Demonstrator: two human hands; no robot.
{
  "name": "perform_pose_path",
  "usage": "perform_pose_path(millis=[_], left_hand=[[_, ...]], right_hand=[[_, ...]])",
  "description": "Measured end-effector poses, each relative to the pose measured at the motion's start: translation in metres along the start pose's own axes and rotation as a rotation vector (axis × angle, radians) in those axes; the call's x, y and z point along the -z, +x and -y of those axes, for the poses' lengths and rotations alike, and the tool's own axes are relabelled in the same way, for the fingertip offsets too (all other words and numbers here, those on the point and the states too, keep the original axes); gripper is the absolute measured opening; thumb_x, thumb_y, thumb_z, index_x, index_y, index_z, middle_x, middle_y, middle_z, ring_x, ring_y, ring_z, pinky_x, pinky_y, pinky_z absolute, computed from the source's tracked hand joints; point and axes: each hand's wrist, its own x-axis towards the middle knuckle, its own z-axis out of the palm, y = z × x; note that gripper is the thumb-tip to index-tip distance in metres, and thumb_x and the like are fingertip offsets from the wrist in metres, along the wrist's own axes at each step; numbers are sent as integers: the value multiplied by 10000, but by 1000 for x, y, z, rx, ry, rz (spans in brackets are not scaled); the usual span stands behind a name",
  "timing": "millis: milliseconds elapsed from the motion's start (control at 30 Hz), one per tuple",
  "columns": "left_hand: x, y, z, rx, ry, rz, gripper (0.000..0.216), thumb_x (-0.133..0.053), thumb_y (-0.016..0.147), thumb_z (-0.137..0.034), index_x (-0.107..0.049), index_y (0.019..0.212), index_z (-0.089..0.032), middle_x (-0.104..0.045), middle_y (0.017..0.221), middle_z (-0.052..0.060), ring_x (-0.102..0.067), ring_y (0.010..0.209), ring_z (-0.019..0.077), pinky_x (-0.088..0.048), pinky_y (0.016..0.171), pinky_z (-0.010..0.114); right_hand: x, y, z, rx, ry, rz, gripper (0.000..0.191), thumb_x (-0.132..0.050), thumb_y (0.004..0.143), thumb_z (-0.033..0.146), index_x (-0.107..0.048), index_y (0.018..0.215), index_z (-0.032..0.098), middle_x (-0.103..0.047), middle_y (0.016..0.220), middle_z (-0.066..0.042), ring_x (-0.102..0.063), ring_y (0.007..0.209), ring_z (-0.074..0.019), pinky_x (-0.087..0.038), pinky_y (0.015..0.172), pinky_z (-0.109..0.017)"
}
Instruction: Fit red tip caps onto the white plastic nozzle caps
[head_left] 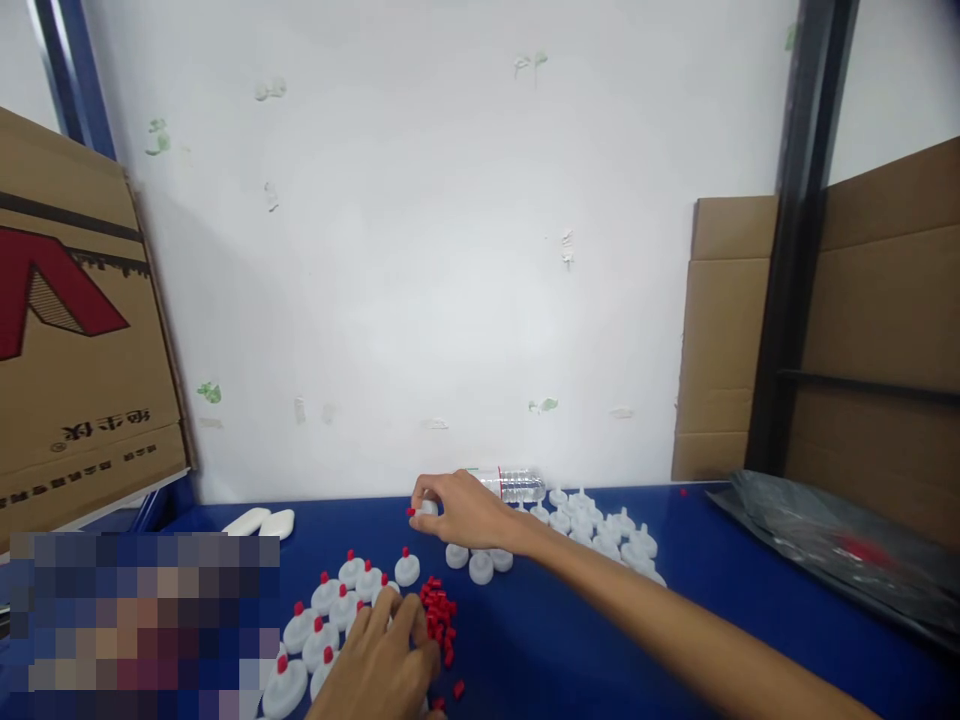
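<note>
My right hand (pixel 459 505) is closed in a pinch above the blue table. Between its thumb and fingers is a white nozzle cap (pixel 429 508), tilted, its small red tip pointing left. Lower down, my left hand (pixel 394 645) is curled at the edge of a heap of small red tip caps (pixel 437 610); its fingertips are partly hidden, so what they hold cannot be seen. Several white nozzle caps with red tips (pixel 319 640) stand to the left of that hand. One more red-tipped nozzle cap (pixel 407 568) stands just behind the heap.
White nozzle caps without red tips (pixel 600 525) cover the table (pixel 712 600) right of centre. A clear plastic bottle (pixel 523 485) lies against the wall. White oval pieces (pixel 277 523) rest at the back left. Cardboard (pixel 82 400) borders the left; a grey plastic bag (pixel 840 550) lies right.
</note>
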Motion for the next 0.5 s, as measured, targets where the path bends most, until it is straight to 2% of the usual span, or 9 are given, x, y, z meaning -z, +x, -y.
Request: perform_pose_path(millis=[133, 267, 400, 500], left_hand=[[-4, 0, -4, -10, 18, -20, 177, -791, 653, -118, -791, 781, -240, -771, 1054, 120, -676, 1074, 396, -574, 860, 482], [-9, 0, -6, -6, 23, 17, 205, -711, 700, -52, -768, 729, -246, -776, 984, 86, -691, 1013, 344, -562, 843, 442], [-13, 1, -7, -12, 58, -74, 227, -676, 698, -42, -775, 788, -226, -779, 946, 89, -696, 976, 328, -555, 820, 401], [-1, 2, -7, -44, 23, -115, 221, -628, 776, -61, -750, 848, -231, -778, 925, 61, -706, 913, 296, -553, 836, 403]], right_hand=[[-24, 16, -8, -34, -43, 12, 193, -764, 854, 354, -774, 973, 203, -755, 1038, -67, -679, 964, -209, -430, 731, -263], [-34, 19, -13, -91, -87, 65, 196, -789, 839, 345, -804, 959, 191, -777, 865, -56, -710, 855, -209, -446, 697, -264], [-26, 11, -13, -108, -123, 75, 254, -761, 879, 418, -793, 1029, 215, -794, 849, -35, -731, 858, -197, -456, 710, -247], [-11, 2, -12, -133, -175, 59, 269, -692, 934, 450, -796, 997, 209, -799, 895, -72, -736, 907, -224, -463, 752, -273]])
